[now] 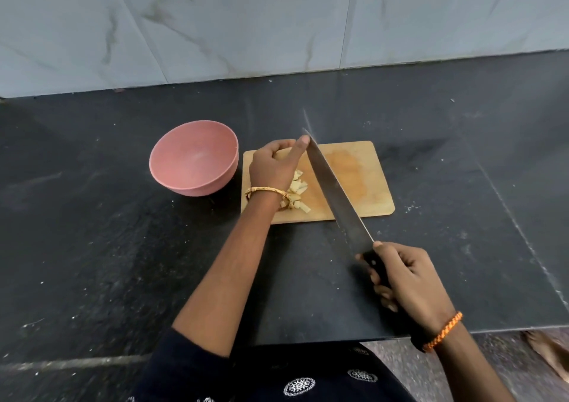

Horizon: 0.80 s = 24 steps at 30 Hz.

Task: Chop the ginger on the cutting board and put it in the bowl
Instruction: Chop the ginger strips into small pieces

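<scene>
Chopping looks mostly done: ginger (298,190) lies in pieces on the board (354,180), left hand (274,164) curled over some, right hand (406,281) gripping the knife (332,186), bowl (194,158) not yet filled.

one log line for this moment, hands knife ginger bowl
left hand: holds ginger | right hand: grips knife | ginger pieces: on cutting board | bowl: empty

Bowl (194,158) stands just left of board (354,180); counter (462,186) right of board lies open.
</scene>
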### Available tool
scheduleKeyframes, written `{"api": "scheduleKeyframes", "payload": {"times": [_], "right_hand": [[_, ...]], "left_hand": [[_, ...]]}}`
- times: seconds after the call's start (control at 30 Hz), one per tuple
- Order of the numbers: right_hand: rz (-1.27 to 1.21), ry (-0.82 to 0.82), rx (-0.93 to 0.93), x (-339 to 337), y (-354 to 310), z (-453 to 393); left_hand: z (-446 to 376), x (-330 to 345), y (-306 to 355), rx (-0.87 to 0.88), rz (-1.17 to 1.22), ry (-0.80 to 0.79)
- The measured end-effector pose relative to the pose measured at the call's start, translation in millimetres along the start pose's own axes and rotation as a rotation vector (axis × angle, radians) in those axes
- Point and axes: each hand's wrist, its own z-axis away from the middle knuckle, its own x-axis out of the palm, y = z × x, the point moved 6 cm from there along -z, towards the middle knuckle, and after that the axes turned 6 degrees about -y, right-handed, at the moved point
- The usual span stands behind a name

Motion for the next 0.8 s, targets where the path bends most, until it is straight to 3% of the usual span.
{"api": "scheduleKeyframes", "payload": {"times": [0.17, 0.3, 0.43, 0.6, 0.8], "right_hand": [[-0.020, -0.046, -0.035, -12, -4, 3], [0.075, -0.057, -0.063, -17, -7, 2], [0.117, -0.009, -0.040, -22, -4, -6], [0.113, 0.052, 0.004, -33, 0, -15], [0.033, 0.125, 0.063, -44, 3, -26]], "left_hand": [[2, 2, 4, -0.011, 0.058, 0.002], [7, -4, -9, -0.051, -0.218, -0.001], [11, -8, -12, -0.088, -0.271, -0.014], [18, 4, 13, 0.086, -0.408, 0.014], [16, 65, 25, 0.271, -0.626, -0.117]]}}
